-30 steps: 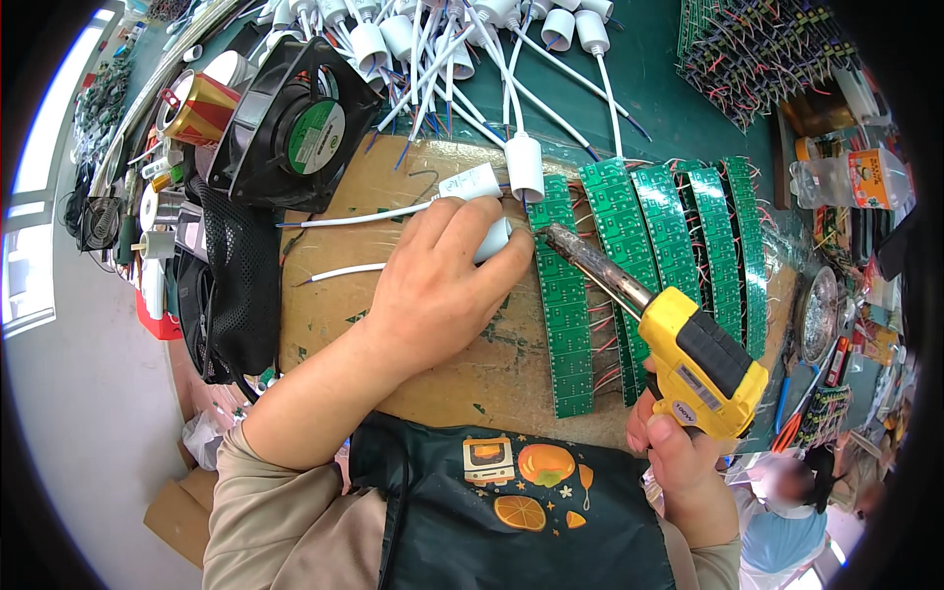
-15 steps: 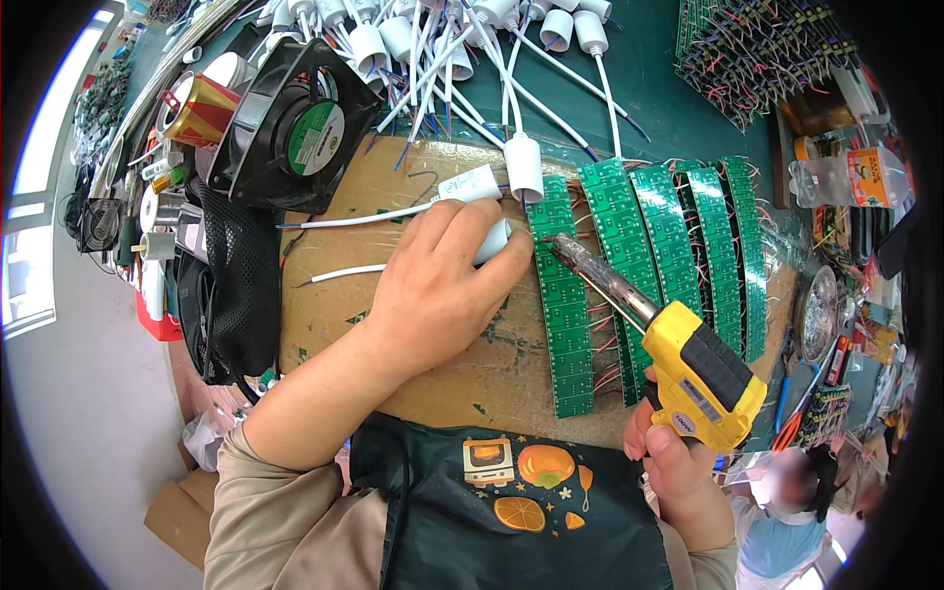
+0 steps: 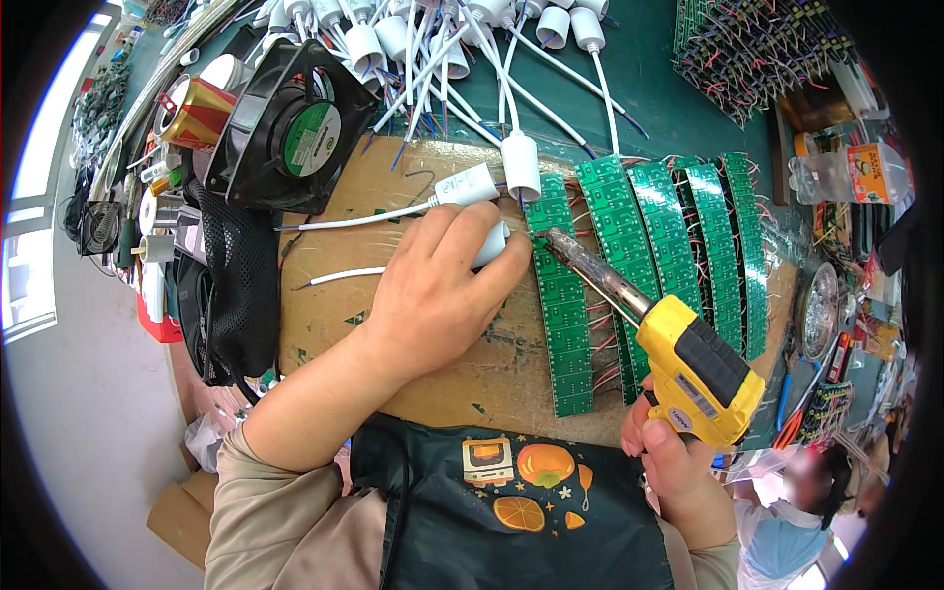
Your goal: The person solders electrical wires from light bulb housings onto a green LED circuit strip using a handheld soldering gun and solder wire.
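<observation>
My left hand (image 3: 442, 275) is closed over a white lamp socket (image 3: 492, 246), whose pale cable (image 3: 344, 274) sticks out to the left. Just above its knuckles lies another white socket with cable (image 3: 464, 185). In my right hand (image 3: 669, 447) is a yellow and black soldering gun (image 3: 700, 369). Its dark metal tip points up and left, at the left edge of the nearest green circuit board strip (image 3: 565, 334), close to my left fingertips. Whether the tip touches the board I cannot tell. A third white socket (image 3: 521, 167) overlaps that strip's upper end.
More green board strips (image 3: 669, 231) with thin wires stand to the right on the brown work mat (image 3: 423, 398). A heap of white sockets (image 3: 393, 39) lies at the back. A black fan (image 3: 305, 128) and a can (image 3: 194, 113) sit at left. Another person (image 3: 787, 531) is at lower right.
The soldering gun has shifted very slightly left and up. My left hand stays nearly still on the socket.
</observation>
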The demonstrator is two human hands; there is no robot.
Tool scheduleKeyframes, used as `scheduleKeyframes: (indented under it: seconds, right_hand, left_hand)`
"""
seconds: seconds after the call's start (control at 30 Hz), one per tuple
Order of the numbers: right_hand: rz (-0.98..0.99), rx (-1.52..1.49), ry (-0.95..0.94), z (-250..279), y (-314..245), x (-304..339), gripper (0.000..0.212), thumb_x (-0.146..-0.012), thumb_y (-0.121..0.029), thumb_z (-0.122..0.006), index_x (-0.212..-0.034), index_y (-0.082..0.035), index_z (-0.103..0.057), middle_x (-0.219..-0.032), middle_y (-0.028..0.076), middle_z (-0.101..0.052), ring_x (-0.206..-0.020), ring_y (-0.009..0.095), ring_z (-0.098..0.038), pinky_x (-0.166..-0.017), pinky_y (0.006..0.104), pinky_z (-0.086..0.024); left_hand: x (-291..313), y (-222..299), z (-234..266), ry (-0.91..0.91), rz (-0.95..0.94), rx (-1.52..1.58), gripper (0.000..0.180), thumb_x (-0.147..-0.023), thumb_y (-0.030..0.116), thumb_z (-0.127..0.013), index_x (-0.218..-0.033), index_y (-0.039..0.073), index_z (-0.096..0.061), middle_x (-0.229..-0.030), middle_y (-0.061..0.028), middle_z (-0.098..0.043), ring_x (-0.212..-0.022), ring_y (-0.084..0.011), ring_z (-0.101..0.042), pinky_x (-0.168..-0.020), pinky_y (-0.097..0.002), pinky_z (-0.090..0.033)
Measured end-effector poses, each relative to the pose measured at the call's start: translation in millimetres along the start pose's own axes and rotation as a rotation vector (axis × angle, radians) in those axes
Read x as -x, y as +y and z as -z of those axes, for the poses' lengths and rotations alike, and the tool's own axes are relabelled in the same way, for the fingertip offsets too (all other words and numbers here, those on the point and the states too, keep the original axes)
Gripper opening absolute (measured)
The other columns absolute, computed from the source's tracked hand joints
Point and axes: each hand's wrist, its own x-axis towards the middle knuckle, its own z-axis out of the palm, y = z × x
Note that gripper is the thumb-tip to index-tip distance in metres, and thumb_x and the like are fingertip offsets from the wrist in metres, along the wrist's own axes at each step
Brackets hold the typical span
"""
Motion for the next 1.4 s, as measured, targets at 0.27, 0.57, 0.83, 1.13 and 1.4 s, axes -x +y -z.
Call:
scheduleKeyframes:
  seconds: [0.27,0.57,0.83,1.13,1.4]
  right_hand:
    - [-0.012,-0.023,-0.001,0,4,-1,0.05,-0.083,-0.028,-0.07,-0.117,0.002,-0.048,-0.068,0.005,-0.048,-0.055,0.014,-0.048,-0.049,0.0285,-0.042]
    - [0.006,-0.26,-0.031,-3,-3,3,0.082,-0.082,-0.049,-0.074,-0.136,0.0,-0.038,-0.066,0.002,-0.044,-0.052,0.013,-0.045,-0.047,0.0276,-0.041]
    - [0.064,-0.291,-0.163,0,13,12,0.097,-0.078,-0.057,-0.076,-0.146,-0.006,-0.029,-0.084,0.002,-0.051,-0.072,0.016,-0.054,-0.064,0.0334,-0.049]
    - [0.016,-0.437,-0.207,11,37,25,0.036,-0.08,-0.028,-0.078,-0.097,-0.007,-0.054,-0.086,0.004,-0.054,-0.08,0.015,-0.053,-0.073,0.0299,-0.046]
    - [0.075,-0.49,-0.125,8,40,26,0.04,-0.08,-0.035,-0.078,-0.094,-0.006,-0.054,-0.081,0.005,-0.054,-0.075,0.015,-0.053,-0.068,0.0301,-0.046]
  left_hand:
    - [0,0,-1,0.01,-0.013,-0.017,0.039,-0.066,0.002,-0.072,-0.104,0.008,-0.066,-0.105,-0.0131,-0.055,-0.086,-0.0308,-0.058,-0.075,-0.0414,-0.05]
    - [1,1,-2,0.026,-0.015,-0.021,0.037,-0.067,0.002,-0.072,-0.104,0.008,-0.066,-0.105,-0.0127,-0.055,-0.086,-0.0305,-0.058,-0.075,-0.0413,-0.05]
    - [0,3,1,0.017,-0.009,-0.075,0.038,-0.066,0.004,-0.071,-0.103,0.01,-0.066,-0.105,-0.0105,-0.056,-0.087,-0.0292,-0.058,-0.075,-0.0411,-0.049]
    - [-4,-3,8,0.061,-0.079,-0.206,0.033,-0.074,0.015,-0.068,-0.106,0.012,-0.065,-0.107,-0.0073,-0.057,-0.091,-0.0249,-0.057,-0.075,-0.0374,-0.046]
    - [-55,-35,35,0.138,0.006,-0.017,0.033,-0.078,0.01,-0.074,-0.109,0.006,-0.065,-0.097,-0.0138,-0.065,-0.089,-0.0334,-0.061,-0.077,-0.0427,-0.05]
